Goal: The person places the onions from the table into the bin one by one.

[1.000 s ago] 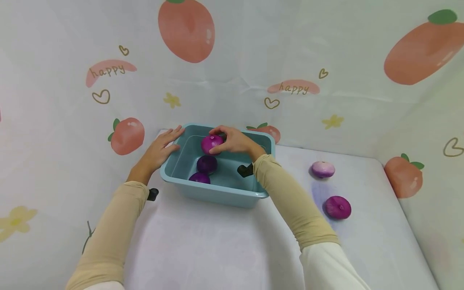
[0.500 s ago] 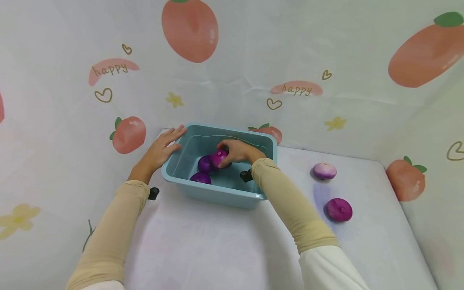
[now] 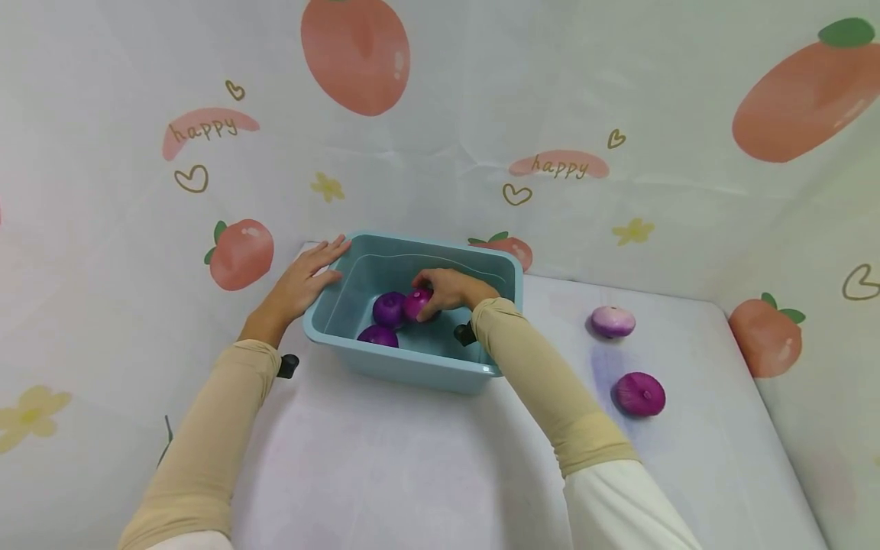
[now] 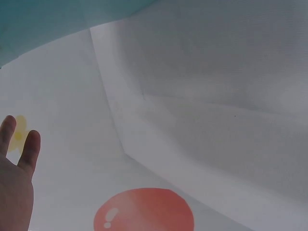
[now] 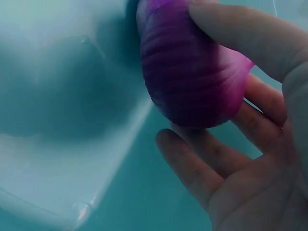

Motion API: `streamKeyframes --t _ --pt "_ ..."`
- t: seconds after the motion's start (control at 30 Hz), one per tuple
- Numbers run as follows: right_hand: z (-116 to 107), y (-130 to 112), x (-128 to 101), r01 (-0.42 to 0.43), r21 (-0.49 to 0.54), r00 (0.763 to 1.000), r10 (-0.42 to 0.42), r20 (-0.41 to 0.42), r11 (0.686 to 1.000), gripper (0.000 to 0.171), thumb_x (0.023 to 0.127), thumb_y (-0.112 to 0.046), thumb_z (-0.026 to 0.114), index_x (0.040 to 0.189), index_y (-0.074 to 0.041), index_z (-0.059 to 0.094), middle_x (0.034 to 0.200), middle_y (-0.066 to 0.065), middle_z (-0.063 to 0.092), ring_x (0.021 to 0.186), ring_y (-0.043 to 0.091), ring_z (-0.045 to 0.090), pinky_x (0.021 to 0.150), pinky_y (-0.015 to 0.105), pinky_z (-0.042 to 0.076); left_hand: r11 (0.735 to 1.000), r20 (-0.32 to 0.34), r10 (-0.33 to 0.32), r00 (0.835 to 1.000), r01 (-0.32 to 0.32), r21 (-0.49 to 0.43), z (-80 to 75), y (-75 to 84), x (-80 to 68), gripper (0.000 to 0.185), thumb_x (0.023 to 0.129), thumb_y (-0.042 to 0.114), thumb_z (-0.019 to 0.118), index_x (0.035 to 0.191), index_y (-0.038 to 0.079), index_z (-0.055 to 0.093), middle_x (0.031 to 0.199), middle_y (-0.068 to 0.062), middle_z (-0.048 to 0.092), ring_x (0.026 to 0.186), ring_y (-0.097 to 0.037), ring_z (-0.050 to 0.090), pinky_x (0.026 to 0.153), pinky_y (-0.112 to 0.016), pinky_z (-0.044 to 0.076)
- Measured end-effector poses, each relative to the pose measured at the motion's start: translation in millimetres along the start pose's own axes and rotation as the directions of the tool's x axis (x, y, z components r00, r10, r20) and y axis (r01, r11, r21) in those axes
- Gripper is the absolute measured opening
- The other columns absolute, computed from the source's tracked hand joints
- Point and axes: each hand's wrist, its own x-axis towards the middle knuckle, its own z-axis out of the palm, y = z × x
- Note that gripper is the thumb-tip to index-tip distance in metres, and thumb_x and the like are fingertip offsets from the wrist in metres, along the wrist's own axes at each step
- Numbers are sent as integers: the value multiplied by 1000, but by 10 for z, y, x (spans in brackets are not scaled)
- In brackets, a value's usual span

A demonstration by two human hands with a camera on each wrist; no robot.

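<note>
My right hand [image 3: 448, 290] is down inside the blue plastic tub [image 3: 412, 368], gripping a red onion [image 3: 416, 304] between thumb and fingers. In the right wrist view the thumb lies along one side of that onion [image 5: 192, 72], with fingers on the other. Two darker purple onions, one [image 3: 389, 309] right beside the held one and another [image 3: 378, 336] nearer the front wall, lie at the tub's left. My left hand [image 3: 300, 283] rests with straight fingers on the tub's left rim; the left wrist view shows only part of the hand [image 4: 17, 183].
To the right of the tub, a pale purple-and-white onion [image 3: 613, 321] and a magenta onion [image 3: 639, 394] lie on the white-covered table [image 3: 412, 473]. A printed cloth backdrop [image 3: 440, 99] rises behind. Black wrist cameras, such as one [image 3: 288, 366], sit at both wrists.
My right hand has brought the red onion down and slightly right, from near the tub's back wall to beside the other onions. The left hand has stayed on the rim.
</note>
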Motion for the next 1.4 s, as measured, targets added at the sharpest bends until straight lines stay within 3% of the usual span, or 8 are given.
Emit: streamKeyframes --t 0.27,0.5,0.67,0.87,1.1,1.27,1.4 --pt "-10 -11 -1 -37 2 997 37 60 999 79 86 -27 80 154 -12 43 159 9 45 150 26 39 126 43 31 1000 -1 -5 1000 5 9 -2 7 7 56 105 34 44 160 38 32 170 9 24 161 -33 14 121 -76 13" --pt "-19 0 -6 -27 -31 995 30 97 999 78 87 -27 78 154 -10 42 157 10 47 149 26 41 125 42 33 1000 -5 4 1000 -4 -2 3 22 9 55 105 32 45 159 36 33 170 9 25 160 -35 16 121 -75 14" --pt "-25 -10 -19 15 3 996 -15 86 1000 77 88 -28 78 154 -8 42 154 12 52 146 27 46 123 42 37 1000 11 15 1000 -15 1 19 17 10 55 106 32 43 160 35 32 170 8 24 160 -36 15 119 -77 14" --pt "-70 -129 -121 136 128 991 -137 -1 982 73 90 -33 76 153 -15 43 149 10 56 139 32 54 116 43 46 1000 19 1 1000 -1 4 56 -16 -13 55 106 33 43 160 36 31 170 8 24 160 -35 15 120 -77 14" --pt "-294 -227 -466 234 243 971 -211 -115 942 65 94 -33 71 152 -19 45 146 6 58 139 28 55 113 42 48 1000 18 8 1000 -9 9 60 -23 -10 55 106 34 41 160 37 31 170 8 24 160 -37 15 119 -77 14" --pt "-455 -152 -732 338 306 927 -260 -268 890 60 95 -22 72 149 -13 47 145 15 57 136 30 56 111 44 50 1000 11 -7 1000 7 0 27 -9 -32 55 105 34 42 160 38 31 170 9 23 161 -34 14 119 -77 14" --pt "-561 -18 -976 364 285 893 -246 -377 887 58 93 -21 75 146 -15 51 144 15 59 134 31 57 113 46 48 1000 3 -14 1000 14 -6 6 -2 -30 56 105 34 43 159 38 31 170 9 23 161 -34 14 119 -77 13"
